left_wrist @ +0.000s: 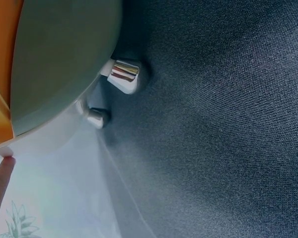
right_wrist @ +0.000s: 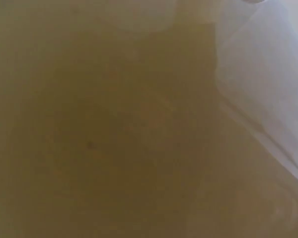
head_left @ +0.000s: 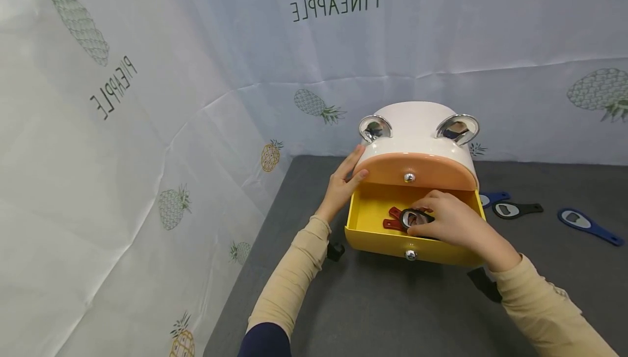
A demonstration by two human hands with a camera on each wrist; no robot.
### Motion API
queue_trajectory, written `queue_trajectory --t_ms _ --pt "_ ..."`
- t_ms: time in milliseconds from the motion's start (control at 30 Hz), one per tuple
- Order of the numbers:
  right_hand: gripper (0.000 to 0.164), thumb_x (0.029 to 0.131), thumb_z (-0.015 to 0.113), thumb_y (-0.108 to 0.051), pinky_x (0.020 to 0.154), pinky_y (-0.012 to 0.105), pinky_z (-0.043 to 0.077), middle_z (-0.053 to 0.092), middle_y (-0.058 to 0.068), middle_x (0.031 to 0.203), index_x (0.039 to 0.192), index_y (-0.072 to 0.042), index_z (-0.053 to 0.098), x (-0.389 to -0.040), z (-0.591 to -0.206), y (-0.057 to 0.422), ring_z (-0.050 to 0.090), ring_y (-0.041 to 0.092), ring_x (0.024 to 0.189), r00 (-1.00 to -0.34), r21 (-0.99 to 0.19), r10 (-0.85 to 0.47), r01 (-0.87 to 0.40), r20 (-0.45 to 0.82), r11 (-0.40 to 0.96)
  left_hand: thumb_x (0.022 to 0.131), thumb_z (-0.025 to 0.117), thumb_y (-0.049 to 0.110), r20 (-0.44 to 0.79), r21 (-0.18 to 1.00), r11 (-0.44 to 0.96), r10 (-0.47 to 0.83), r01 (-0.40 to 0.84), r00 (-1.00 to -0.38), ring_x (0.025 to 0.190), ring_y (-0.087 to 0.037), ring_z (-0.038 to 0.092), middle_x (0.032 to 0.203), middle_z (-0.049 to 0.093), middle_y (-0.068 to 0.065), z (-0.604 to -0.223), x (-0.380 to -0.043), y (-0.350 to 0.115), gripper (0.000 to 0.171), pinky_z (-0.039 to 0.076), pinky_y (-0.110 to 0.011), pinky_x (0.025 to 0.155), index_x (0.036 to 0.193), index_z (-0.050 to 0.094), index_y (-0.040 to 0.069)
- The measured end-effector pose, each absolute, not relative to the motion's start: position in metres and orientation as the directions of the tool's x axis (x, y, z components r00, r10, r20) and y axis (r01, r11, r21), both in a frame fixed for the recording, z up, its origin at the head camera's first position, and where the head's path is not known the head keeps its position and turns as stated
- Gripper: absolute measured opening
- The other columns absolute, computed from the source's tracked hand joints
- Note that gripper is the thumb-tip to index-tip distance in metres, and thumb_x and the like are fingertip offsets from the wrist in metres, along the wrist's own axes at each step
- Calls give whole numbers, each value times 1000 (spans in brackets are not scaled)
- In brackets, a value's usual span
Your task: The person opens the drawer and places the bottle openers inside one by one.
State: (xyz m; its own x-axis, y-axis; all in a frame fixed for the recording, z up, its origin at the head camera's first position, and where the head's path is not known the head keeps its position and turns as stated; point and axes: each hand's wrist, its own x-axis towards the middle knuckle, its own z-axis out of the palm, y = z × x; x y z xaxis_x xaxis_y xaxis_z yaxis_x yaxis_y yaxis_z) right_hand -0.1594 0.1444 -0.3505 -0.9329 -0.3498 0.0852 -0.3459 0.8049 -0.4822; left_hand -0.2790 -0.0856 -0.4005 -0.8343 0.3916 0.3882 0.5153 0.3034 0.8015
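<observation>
A white drawer box [head_left: 414,122] with two silver ear-like rings stands on the dark table. Its orange upper drawer [head_left: 387,167] is closed, while the yellow lower drawer [head_left: 368,204] is pulled out. My left hand [head_left: 340,185] rests against the box's left side with fingers extended; one fingertip [left_wrist: 5,168] touches its edge in the left wrist view. Inside the yellow drawer, my right hand [head_left: 453,221] holds a black bottle opener [head_left: 414,218] by thumb and fingers. Red bottle openers [head_left: 392,224] lie beneath it, partly covered. Blurred yellow fills most of the right wrist view.
Right of the box, a blue bottle opener [head_left: 589,225] and a black one [head_left: 515,210] lie on the table [head_left: 402,313]. Another blue opener [head_left: 495,198] is partly hidden by the box. A pineapple-print cloth [head_left: 235,117] hangs behind and to the left.
</observation>
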Motion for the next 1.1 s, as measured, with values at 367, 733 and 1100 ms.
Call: queue_trajectory --t_ms 367,733,1100 --pt "38 72 78 -29 66 29 42 63 8 89 98 -2 70 -168 -357 143 51 18 78 -914 -430 -403 -383 49 817 91 47 51 398 792 303 403 531 -824 143 -13 25 155 26 2 -387 -268 -85 65 29 -39 115 147 32 23" --pt "50 75 76 -38 74 39 47 63 13 96 106 1 67 -167 -357 143 52 22 82 -931 -428 -364 -341 31 837 82 42 68 419 786 298 388 541 -821 142 -5 25 153 25 16 -405 -282 -86 71 29 -36 115 145 31 36" --pt "44 82 70 -38 84 49 49 63 13 105 111 -4 67 -147 -343 147 57 27 95 -941 -506 -290 -339 177 793 95 50 36 385 803 292 412 520 -826 143 -17 25 155 25 -3 -376 -257 -86 59 31 -38 114 147 31 16"
